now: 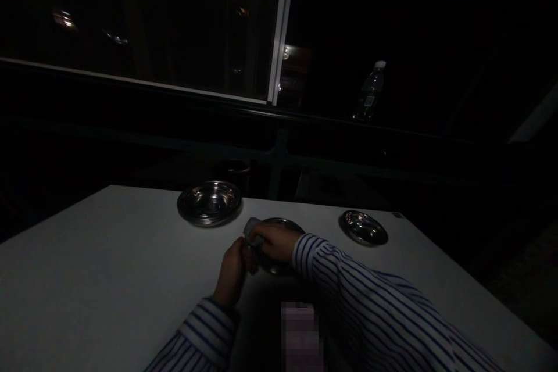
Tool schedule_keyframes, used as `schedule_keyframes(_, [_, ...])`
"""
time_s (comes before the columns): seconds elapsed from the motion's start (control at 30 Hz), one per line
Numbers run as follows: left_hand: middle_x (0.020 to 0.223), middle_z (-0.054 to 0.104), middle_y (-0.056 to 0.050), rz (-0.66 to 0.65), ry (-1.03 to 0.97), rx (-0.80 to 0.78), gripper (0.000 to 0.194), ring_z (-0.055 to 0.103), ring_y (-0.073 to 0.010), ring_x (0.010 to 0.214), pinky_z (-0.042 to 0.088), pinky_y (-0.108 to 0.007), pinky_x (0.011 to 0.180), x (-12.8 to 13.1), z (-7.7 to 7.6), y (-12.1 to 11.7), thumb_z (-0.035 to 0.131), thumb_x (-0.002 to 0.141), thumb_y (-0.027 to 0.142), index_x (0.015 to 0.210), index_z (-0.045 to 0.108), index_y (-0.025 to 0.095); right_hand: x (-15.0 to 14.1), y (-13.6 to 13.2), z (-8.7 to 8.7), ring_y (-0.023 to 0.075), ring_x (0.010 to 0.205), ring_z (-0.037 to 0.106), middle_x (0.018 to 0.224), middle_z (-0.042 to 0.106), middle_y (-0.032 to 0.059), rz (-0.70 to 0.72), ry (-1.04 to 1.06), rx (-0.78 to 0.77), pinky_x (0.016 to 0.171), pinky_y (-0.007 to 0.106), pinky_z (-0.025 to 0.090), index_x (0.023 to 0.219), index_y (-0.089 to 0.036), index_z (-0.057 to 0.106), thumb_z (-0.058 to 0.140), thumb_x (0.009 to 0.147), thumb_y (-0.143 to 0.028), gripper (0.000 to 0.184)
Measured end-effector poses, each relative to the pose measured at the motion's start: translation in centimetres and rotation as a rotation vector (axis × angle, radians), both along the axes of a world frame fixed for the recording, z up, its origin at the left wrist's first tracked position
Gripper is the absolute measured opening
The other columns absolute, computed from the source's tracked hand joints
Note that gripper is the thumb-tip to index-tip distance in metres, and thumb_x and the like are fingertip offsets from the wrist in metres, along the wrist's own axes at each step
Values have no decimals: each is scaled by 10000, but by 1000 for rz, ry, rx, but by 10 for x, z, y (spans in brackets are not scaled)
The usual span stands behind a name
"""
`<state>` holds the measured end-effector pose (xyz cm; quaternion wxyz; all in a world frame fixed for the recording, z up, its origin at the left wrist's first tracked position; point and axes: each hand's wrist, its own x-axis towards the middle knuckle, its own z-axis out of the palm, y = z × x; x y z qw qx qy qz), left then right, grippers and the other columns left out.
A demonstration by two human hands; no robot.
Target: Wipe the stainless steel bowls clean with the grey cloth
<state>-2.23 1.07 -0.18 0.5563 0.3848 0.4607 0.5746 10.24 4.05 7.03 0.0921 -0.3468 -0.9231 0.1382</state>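
Two hands meet over a round steel dish on a white table. The right hand, nearer the dish, curls closed on what looks like a pale cloth, whose short length points up and left; the left hand curls just beside it, its hold hidden.

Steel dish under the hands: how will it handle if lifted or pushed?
The steel dish looks thin and stiff, probably light for its size. Its polished surface could be slippery. Its shallow, wide shape on the white table suggests it would slide rather than tip when pushed.
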Motion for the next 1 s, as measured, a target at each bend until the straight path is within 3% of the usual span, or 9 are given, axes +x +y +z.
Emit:
schedule_keyframes(0.27, [404, 494, 24, 42, 68, -3, 432, 468, -129, 399, 362, -261, 452, -3, 5, -5, 471, 694, 566, 552, 537, 163, 16, -32, 7, 134, 905, 569, 962, 629, 17, 101, -7, -114, 765, 223, 410, 888, -180, 561, 473, 675, -29, 276])
schedule_keyframes(0.43, [394, 473, 35, 14, 51, 15, 434, 431, -108, 371, 335, -240, 416, -1, 5, -5, 458, 717, 560, 549, 525, 166, 53, -45, 23, 166, 816, 578, 892, 633, 26, -50, -125, -161, 670, 243, 414, 909, -187, 582, 511, 648, -74, 294])
schedule_keyframes(0.5, [395, 481, 28, 21, 58, 16, 435, 437, -109, 369, 341, -242, 414, -1, 3, -4, 463, 715, 558, 538, 524, 165, 71, -48, 30, 168, 832, 570, 894, 626, 34, -114, -86, -132, 708, 257, 409, 906, -177, 586, 493, 640, -57, 306])
schedule_keyframes(0.6, [392, 484, 25, 27, 77, 13, 430, 438, -110, 364, 342, -242, 409, 0, 2, -4, 469, 712, 552, 532, 524, 165, 95, -53, 38, 139, 757, 561, 887, 614, 25, -233, 117, -119, 684, 253, 414, 1004, -171, 553, 461, 651, -59, 382])
schedule_keyframes(0.7, [390, 483, 25, 11, 93, 26, 435, 437, -108, 366, 342, -240, 412, 0, 3, -5, 462, 722, 552, 528, 519, 167, 114, -60, 37, 151, 854, 560, 974, 603, 36, -363, 408, -171, 766, 282, 419, 1038, -167, 531, 469, 685, -108, 363])
schedule_keyframes(0.8, [389, 483, 24, -17, 113, 28, 451, 445, -110, 369, 348, -242, 419, 1, 4, -6, 450, 733, 559, 513, 505, 169, 127, -67, 27, 175, 945, 552, 1037, 596, 49, -515, 700, -250, 838, 316, 409, 1010, -174, 540, 524, 708, -203, 303])
schedule_keyframes(1.0, [396, 497, 18, -64, 142, 26, 449, 456, -120, 374, 351, -247, 418, 2, 7, -8, 466, 716, 570, 530, 520, 165, 144, -82, -2, 184, 788, 605, 896, 636, 41, -686, 1217, -530, 733, 315, 455, 993, -180, 528, 649, 650, -328, 392])
